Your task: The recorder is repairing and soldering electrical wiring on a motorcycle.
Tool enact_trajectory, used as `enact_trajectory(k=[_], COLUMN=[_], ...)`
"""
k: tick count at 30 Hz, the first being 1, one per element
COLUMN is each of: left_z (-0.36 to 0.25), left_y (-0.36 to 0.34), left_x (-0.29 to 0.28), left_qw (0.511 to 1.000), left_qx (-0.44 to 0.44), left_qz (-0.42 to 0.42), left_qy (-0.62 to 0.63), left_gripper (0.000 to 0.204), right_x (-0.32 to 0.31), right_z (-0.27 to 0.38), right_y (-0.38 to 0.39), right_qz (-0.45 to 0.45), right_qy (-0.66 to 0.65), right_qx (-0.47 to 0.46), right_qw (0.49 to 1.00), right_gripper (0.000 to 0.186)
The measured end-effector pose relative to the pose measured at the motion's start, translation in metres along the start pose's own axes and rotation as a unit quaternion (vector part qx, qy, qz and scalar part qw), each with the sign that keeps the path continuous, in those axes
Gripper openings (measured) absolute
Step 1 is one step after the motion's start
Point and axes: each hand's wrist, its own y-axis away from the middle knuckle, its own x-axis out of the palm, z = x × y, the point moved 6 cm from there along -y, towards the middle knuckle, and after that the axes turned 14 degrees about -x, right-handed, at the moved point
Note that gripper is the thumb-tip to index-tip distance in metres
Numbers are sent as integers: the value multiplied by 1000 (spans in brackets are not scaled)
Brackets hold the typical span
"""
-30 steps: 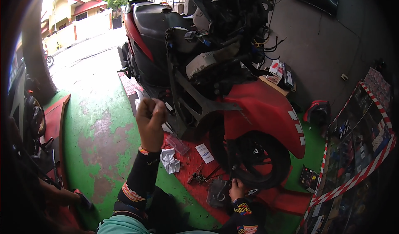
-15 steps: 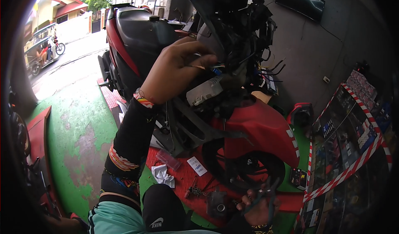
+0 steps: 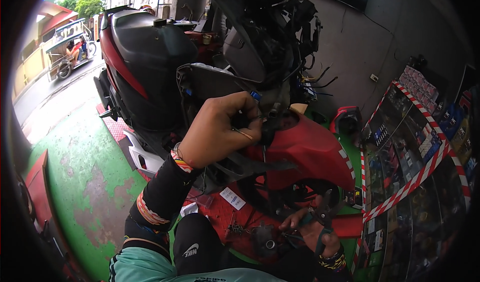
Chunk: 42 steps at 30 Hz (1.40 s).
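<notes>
Pliers (image 3: 325, 215) sat in my right hand (image 3: 314, 234), apart from my left hand (image 3: 217, 130), which pinched a thin wire (image 3: 242, 133); keeping that pinch steady seemed wise.

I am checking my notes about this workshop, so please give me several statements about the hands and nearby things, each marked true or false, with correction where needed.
1. The bare right hand holds a dark metal pliers-like tool. True.
2. The bare left hand rests flat on the green painted floor. False: the left hand is raised, with a thin strand at its fingertips.
3. A white rectangular paper lies on the red platform. True.
4. The smooth front fender is blue. False: the fender is red.
5. Red-and-white striped tape edges the glass display case at the picture's right. True.
</notes>
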Motion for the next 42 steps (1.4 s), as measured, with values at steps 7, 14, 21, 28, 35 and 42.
enact_trajectory(k=[7, 14, 21, 28, 35, 42], left_z=[-3, -13, 15, 22, 21, 25], left_y=[4, 17, 21, 16, 17, 16], left_x=[1, 13, 19, 17, 7, 5], left_qw=[998, 982, 984, 970, 974, 973], left_qx=[45, 123, 35, 104, 131, 156], left_qz=[-39, -146, -98, -104, -90, -97], left_qy=[-36, -14, 142, 193, 159, 143], left_gripper=[13, 16, 14, 16, 17, 15], right_x=[2, 66, 85, 83, 90, 107], right_z=[-8, 26, 28, 33, 40, 37], right_y=[4, -82, -138, -149, -159, -164], right_qz=[23, 148, 106, 113, 96, 81], right_qy=[70, 277, 395, 452, 469, 473], right_qx=[129, 116, 135, 183, 246, 275], right_qw=[989, 942, 903, 866, 843, 833], right_gripper=[91, 77, 66, 66, 61, 59])
